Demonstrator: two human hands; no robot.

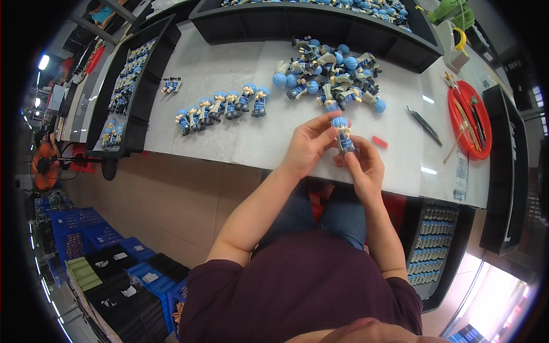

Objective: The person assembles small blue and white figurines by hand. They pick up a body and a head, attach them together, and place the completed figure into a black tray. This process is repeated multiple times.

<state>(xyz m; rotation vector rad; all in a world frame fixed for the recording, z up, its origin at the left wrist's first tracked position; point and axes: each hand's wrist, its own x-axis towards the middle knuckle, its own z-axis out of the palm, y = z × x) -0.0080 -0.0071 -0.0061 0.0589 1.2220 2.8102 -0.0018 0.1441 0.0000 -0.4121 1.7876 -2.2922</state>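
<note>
Between my two hands I hold a small blue-haired figurine (343,137) upright, just above the front part of the table. My left hand (310,143) pinches it near the head. The fingers of my right hand (364,166) close around its lower end. Beyond my hands lies a jumbled heap of similar figurines (337,71), with blue heads and dark legs. To the left stands a slanting row of several figurines (220,107) in blue and pale clothing. A small red block (380,142) lies beside my right hand.
Black trays of figurines stand at the far edge (309,33) and left (137,108). On the right are a craft knife (424,124), a red dish (458,137) with brushes, and a tape dispenser (452,48). Another tray (432,246) of parts sits below the table's right side.
</note>
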